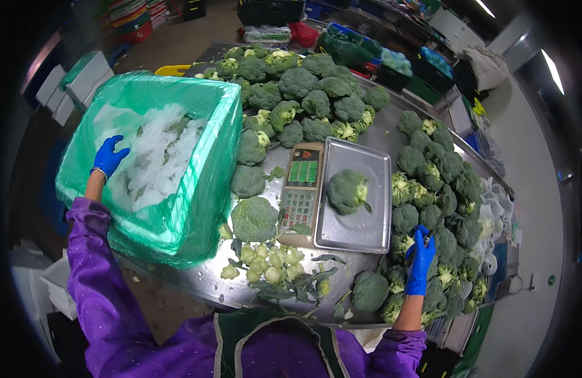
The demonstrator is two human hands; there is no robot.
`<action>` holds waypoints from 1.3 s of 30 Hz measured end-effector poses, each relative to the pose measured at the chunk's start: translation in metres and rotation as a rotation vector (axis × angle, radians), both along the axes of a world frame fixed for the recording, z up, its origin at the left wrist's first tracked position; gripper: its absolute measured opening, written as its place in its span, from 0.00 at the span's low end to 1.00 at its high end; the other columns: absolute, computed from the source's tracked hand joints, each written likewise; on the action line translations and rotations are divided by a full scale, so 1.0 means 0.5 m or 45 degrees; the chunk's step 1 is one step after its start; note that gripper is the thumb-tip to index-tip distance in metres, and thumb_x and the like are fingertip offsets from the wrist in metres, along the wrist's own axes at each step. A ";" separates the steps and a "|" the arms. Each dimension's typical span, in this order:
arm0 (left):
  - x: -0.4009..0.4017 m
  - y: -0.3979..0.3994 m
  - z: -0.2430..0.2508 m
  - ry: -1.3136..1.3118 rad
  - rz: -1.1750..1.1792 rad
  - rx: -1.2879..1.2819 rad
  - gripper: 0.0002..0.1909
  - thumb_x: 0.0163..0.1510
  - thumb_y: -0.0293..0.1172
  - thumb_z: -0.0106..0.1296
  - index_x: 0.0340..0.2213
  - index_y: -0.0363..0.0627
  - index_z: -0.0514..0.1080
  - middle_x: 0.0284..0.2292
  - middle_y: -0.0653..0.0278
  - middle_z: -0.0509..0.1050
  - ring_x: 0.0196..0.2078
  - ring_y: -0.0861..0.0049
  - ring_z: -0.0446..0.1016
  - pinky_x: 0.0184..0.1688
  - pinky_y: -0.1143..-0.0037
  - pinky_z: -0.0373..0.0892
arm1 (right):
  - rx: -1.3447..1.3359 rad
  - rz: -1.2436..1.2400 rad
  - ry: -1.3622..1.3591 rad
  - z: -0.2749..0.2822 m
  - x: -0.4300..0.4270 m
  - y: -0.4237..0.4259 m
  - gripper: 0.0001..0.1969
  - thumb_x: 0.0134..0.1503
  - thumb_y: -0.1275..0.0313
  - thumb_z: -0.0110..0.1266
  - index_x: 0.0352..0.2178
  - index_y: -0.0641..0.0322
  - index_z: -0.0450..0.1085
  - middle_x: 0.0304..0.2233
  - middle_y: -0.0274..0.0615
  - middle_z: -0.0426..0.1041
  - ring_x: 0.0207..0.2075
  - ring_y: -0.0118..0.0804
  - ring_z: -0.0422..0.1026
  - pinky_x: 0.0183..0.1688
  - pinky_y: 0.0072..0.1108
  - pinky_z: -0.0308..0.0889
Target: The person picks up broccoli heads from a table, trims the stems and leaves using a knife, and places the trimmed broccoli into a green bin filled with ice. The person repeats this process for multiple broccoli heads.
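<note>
My left hand (109,156), in a blue glove, is over the left side of a box (208,208) lined with green plastic film. Its fingers are apart and hold nothing. Inside the box, crushed ice (166,156) partly covers some broccoli. My right hand (420,260), also gloved in blue, grips a knife (442,215) with a dark, curved blade pointing away from me. Under and around that hand lies a pile of broccoli heads (430,175). Between my hands, one broccoli head (346,191) rests on the metal pan (355,236) of a digital scale (298,196).
A larger broccoli heap (298,85) fills the back of the metal table (215,283). Cut stem pieces (272,264) and loose leaves lie near the front edge. White foam nets (494,222) sit at the right. Stacked crates (128,19) and filled bins (395,61) stand beyond.
</note>
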State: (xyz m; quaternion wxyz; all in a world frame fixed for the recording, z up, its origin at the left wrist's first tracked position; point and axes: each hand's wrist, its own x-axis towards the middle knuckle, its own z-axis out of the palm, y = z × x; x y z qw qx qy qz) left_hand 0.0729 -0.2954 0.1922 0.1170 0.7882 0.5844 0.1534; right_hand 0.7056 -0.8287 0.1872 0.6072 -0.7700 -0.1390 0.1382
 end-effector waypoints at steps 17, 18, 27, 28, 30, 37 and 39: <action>-0.107 0.199 -0.109 0.213 -0.042 -0.546 0.37 0.39 0.41 0.60 0.51 0.48 0.60 0.45 0.47 0.68 0.47 0.59 0.68 0.47 0.69 0.65 | -0.050 0.158 -0.026 0.025 -0.187 0.225 0.27 0.51 0.72 0.55 0.52 0.59 0.57 0.41 0.40 0.68 0.15 0.19 0.59 0.15 0.14 0.55; -0.113 0.199 -0.102 0.280 -0.043 -0.565 0.38 0.37 0.41 0.62 0.50 0.47 0.61 0.41 0.49 0.70 0.42 0.61 0.71 0.45 0.70 0.66 | -0.018 0.152 -0.107 0.016 -0.192 0.243 0.28 0.50 0.71 0.56 0.52 0.58 0.57 0.32 0.37 0.68 0.14 0.19 0.59 0.14 0.14 0.54; -0.072 0.167 -0.093 0.454 -0.304 -0.626 0.50 0.33 0.46 0.63 0.56 0.49 0.51 0.54 0.47 0.56 0.56 0.55 0.57 0.55 0.66 0.57 | -0.185 0.163 -0.073 0.029 -0.222 0.317 0.31 0.47 0.69 0.60 0.53 0.58 0.57 0.27 0.33 0.64 0.16 0.18 0.59 0.15 0.12 0.55; -0.060 0.166 -0.100 0.381 -0.337 -0.572 0.50 0.34 0.46 0.63 0.56 0.49 0.50 0.55 0.47 0.56 0.56 0.55 0.57 0.55 0.66 0.57 | -0.190 0.182 -0.059 0.026 -0.224 0.320 0.31 0.47 0.69 0.60 0.53 0.59 0.57 0.28 0.34 0.66 0.17 0.18 0.60 0.15 0.11 0.56; -0.034 0.148 -0.099 0.162 -0.343 -0.667 0.52 0.34 0.47 0.63 0.57 0.49 0.48 0.55 0.48 0.55 0.56 0.55 0.57 0.56 0.66 0.56 | -0.188 0.200 -0.128 0.022 -0.228 0.330 0.32 0.46 0.70 0.60 0.53 0.60 0.57 0.33 0.36 0.67 0.20 0.18 0.62 0.16 0.11 0.57; -0.002 0.104 -0.089 0.182 -0.388 -0.843 0.51 0.33 0.46 0.65 0.57 0.50 0.50 0.50 0.46 0.62 0.52 0.58 0.63 0.51 0.67 0.61 | -0.292 0.411 -0.478 -0.029 -0.201 0.360 0.36 0.45 0.66 0.62 0.54 0.62 0.54 0.50 0.49 0.62 0.49 0.39 0.65 0.46 0.25 0.64; -0.003 0.095 -0.081 0.256 -0.355 -0.900 0.50 0.33 0.46 0.65 0.55 0.51 0.52 0.46 0.46 0.65 0.47 0.58 0.67 0.48 0.67 0.64 | -0.545 0.434 -0.970 -0.080 -0.181 0.373 0.38 0.44 0.64 0.62 0.54 0.63 0.54 0.52 0.52 0.60 0.53 0.44 0.62 0.49 0.28 0.62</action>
